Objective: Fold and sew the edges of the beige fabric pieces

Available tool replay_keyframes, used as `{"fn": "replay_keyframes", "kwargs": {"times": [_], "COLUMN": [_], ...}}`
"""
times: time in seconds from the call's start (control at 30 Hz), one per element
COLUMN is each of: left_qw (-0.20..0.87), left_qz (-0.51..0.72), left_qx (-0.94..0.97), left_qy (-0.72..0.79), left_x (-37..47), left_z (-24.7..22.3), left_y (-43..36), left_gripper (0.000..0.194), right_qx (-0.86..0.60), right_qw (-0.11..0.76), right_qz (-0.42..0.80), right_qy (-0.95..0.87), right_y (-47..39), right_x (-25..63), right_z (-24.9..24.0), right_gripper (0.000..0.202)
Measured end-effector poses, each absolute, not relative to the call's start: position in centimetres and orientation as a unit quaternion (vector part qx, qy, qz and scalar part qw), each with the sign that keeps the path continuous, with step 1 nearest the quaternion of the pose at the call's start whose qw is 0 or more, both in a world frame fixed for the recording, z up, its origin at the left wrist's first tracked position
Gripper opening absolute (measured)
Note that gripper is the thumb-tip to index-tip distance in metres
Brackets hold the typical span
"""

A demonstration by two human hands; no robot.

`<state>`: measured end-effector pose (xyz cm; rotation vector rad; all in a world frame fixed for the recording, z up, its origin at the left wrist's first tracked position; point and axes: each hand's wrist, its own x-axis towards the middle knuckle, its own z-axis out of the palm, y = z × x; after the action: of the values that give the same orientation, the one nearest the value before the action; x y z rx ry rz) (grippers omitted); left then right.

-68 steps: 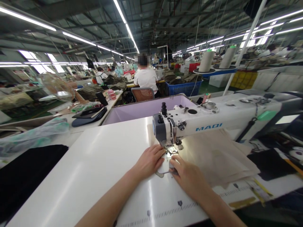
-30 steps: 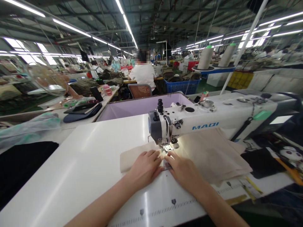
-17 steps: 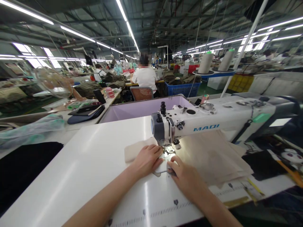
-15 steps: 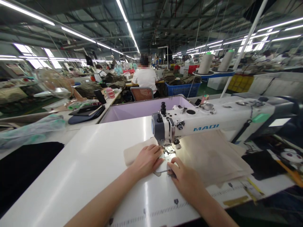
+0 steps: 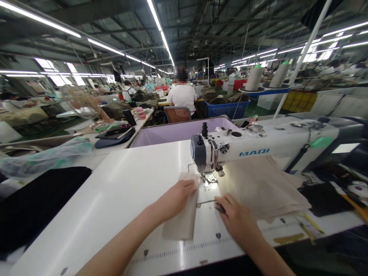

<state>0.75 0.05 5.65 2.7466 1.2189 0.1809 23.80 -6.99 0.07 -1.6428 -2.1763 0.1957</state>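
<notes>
On 1 white tabletop (image 5: 135, 172), left fingers (image 5: 188, 183) close on 1 folded cloth (image 5: 183, 224), right fingers (image 5: 228, 200) curl shut around 1 dark object (image 5: 220, 207)

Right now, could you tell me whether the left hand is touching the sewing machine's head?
No, the left hand lies on the narrow beige cloth, clear of the machine's head.

Hands of the operator: left hand (image 5: 177, 194) and right hand (image 5: 236, 215), both bare and ungloved; the forearms (image 5: 130, 234) are uncovered, with neither sleeve nor wristwatch visible.
</notes>
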Motion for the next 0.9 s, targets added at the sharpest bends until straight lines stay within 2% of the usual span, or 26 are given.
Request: {"fn": "replay_keyframes", "kwargs": {"times": [0.1,0.17,0.23,0.33,0.43,0.57,0.7,0.8,0.9], "left_qw": [-0.007,-0.035,-0.041,-0.042,-0.047,-0.054,-0.061,-0.029,-0.017], "left_qz": [-0.017,-0.058,-0.076,-0.092,-0.107,-0.122,-0.04,0.056,0.079], "left_qx": [0.874,0.821,0.786,0.773,0.778,0.779,0.851,0.921,0.931], "left_qy": [0.486,0.566,0.612,0.626,0.617,0.613,0.52,0.386,0.356], "left_x": [0.1,0.1,0.2,0.3,0.1,0.3,2.0,3.8,4.9], "left_z": [5.8,5.8,5.9,6.3,6.8,7.2,6.4,4.6,2.9], "left_y": [-1.2,-2.2,-3.0,-3.6,-3.5,-3.2,-3.3,-3.3,-3.3], "left_gripper": [0.024,0.025,0.026,0.027,0.027,0.024,0.026,0.037,0.038], "right_qx": [-0.578,-0.556,-0.522,-0.48,-0.516,-0.546,-0.541,-0.529,-0.513], "right_qw": [0.278,0.34,0.361,0.306,0.229,0.164,0.144,0.157,0.166], "right_qz": [0.101,0.115,0.118,0.1,0.065,0.074,0.111,0.125,0.127], "right_qy": [-0.76,-0.749,-0.764,-0.816,-0.823,-0.818,-0.821,-0.824,-0.832], "right_y": [-7.3,-7.7,-8.2,-9.2,-9.6,-9.5,-9.4,-9.2,-8.9], "right_x": [24.3,24.4,24.2,23.4,22.6,22.4,22.9,23.4,23.9], "right_z": [0.0,0.1,0.4,0.8,0.9,1.2,1.8,2.0,1.7], "right_gripper": [0.032,0.029,0.029,0.033,0.036,0.024,0.021,0.031,0.04]}}
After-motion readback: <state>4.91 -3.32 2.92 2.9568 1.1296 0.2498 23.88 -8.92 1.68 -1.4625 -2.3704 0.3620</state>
